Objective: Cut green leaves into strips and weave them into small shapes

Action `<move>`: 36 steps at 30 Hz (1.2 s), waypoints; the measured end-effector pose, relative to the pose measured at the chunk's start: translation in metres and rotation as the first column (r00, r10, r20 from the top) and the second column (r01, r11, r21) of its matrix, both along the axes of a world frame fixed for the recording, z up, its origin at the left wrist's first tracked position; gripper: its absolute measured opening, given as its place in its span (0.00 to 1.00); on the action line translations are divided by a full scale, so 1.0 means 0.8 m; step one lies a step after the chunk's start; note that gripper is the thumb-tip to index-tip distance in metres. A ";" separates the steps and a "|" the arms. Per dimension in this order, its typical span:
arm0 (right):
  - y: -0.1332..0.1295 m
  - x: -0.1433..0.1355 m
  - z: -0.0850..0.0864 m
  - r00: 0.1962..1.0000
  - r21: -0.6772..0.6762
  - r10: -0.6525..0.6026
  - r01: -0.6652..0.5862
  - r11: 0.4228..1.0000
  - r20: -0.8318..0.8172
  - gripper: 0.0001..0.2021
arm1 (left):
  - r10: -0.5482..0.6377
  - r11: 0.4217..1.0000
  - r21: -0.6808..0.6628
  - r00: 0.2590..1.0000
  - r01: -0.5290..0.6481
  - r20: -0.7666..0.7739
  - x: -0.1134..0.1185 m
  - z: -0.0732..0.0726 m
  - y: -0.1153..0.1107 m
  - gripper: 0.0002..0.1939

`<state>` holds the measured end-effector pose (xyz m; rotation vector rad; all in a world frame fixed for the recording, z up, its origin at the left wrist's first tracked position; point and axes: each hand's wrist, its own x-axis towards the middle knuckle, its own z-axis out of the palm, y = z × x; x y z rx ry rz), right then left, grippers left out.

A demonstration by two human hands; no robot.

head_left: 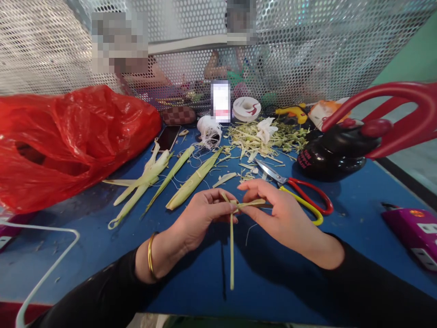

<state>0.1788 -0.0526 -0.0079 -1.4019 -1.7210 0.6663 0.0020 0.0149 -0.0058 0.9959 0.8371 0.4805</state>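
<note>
Between my two hands is a small woven piece of pale green leaf strips (pixel 232 246), one narrow strip hanging straight down from it. My left hand (pixel 208 212), with a gold bangle at the wrist, pinches the piece between thumb and fingers. From the right, my right hand (pixel 273 209) grips a strip end that points toward its palm. A thin thread dangles just below. Beyond my hands lie folded green leaves (pixel 196 180) and longer split leaves (pixel 145 175). Scissors (pixel 290 182) with one red and one yellow handle rest by my right hand.
A red plastic bag (pixel 68 146) fills the left side. At the back are white thread (pixel 209 130), a ribbon spool (pixel 246 109), a lit phone (pixel 221 98), leaf scraps (pixel 252 136) and a yellow glue gun (pixel 293 111). A black bottle with red handle (pixel 331 150) stands right, near a purple box (pixel 413 232).
</note>
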 end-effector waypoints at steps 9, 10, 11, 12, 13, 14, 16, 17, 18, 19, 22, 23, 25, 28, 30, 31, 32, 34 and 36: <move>0.004 0.005 0.000 0.914 0.396 -0.003 -0.173 0.902 0.406 0.06 | -0.044 0.994 -0.101 0.997 0.050 0.066 -0.002 0.001 0.001 0.09; 0.003 0.004 0.001 0.938 0.357 -0.003 -0.129 0.925 0.347 0.05 | -0.037 0.998 -0.054 0.998 0.040 0.058 -0.001 0.001 0.001 0.09; 0.003 0.004 0.002 0.960 0.303 0.001 -0.090 0.949 0.281 0.05 | -0.030 1.000 0.003 0.998 0.030 0.051 -0.001 0.002 0.000 0.10; 0.003 0.003 0.004 0.977 0.243 0.004 -0.057 0.968 0.214 0.06 | -0.025 0.998 0.062 0.999 0.022 0.038 0.000 0.003 0.000 0.10; 0.002 0.002 0.006 0.988 0.182 0.002 -0.030 0.983 0.153 0.07 | -0.026 0.993 0.118 0.999 0.023 0.019 0.000 0.004 -0.001 0.10; 0.002 0.001 0.007 0.995 0.119 -0.006 -0.006 0.993 0.097 0.07 | -0.031 0.985 0.172 0.999 0.032 -0.007 0.001 0.004 -0.001 0.10; 0.003 0.000 0.008 1.000 -0.027 -0.013 0.013 1.000 -0.003 0.07 | -0.039 0.964 0.262 0.997 0.054 -0.061 0.002 0.005 -0.002 0.10; 0.004 -0.001 0.008 0.998 -0.106 -0.014 0.009 0.994 -0.053 0.07 | -0.042 0.955 0.290 0.996 0.064 -0.080 0.003 0.006 -0.003 0.10; 0.004 -0.002 0.007 0.994 -0.183 -0.015 -0.004 0.983 -0.107 0.07 | -0.042 0.950 0.304 0.995 0.068 -0.090 0.003 0.006 -0.003 0.09; 0.005 -0.003 0.006 0.987 -0.246 -0.017 -0.023 0.969 -0.161 0.06 | -0.039 0.951 0.302 0.995 0.065 -0.091 0.003 0.006 -0.004 0.09; 0.003 -0.005 0.002 0.960 -0.286 -0.019 -0.064 0.956 -0.279 0.04 | -0.015 0.976 0.216 0.998 0.029 -0.064 0.003 0.004 -0.003 0.10; 0.001 -0.005 0.002 0.959 -0.252 -0.001 -0.073 0.965 -0.283 0.02 | -0.005 0.985 0.171 0.999 0.012 -0.043 0.003 0.003 -0.002 0.10; -0.001 -0.005 0.002 0.983 -0.126 0.056 -0.079 0.989 -0.177 0.07 | 0.012 0.997 0.077 1.000 -0.012 0.003 0.001 0.001 0.000 0.09; -0.003 -0.002 0.002 0.971 0.129 0.081 -0.112 0.985 0.226 0.11 | 0.010 0.999 -0.037 0.999 -0.008 0.054 -0.001 -0.003 0.003 0.07; -0.002 0.000 0.002 0.908 0.256 0.037 -0.156 0.954 0.417 0.09 | -0.007 0.997 -0.081 0.998 0.013 0.070 -0.002 -0.004 0.003 0.06; -0.002 0.001 0.001 0.889 0.297 0.014 -0.167 0.940 0.458 0.10 | -0.018 0.995 -0.095 0.997 0.025 0.076 -0.002 -0.004 0.003 0.06; -0.001 0.002 0.000 0.881 0.326 -0.007 -0.168 0.930 0.474 0.10 | -0.030 0.994 -0.105 0.996 0.038 0.079 -0.002 -0.004 0.003 0.05; 0.001 0.004 -0.001 0.881 0.349 -0.036 -0.149 0.925 0.472 0.09 | -0.054 0.991 -0.115 0.996 0.063 0.075 -0.002 -0.002 0.003 0.06; 0.003 0.005 0.000 0.895 0.334 -0.041 -0.123 0.935 0.445 0.09 | -0.072 0.990 -0.114 0.995 0.079 0.069 -0.002 -0.001 0.002 0.08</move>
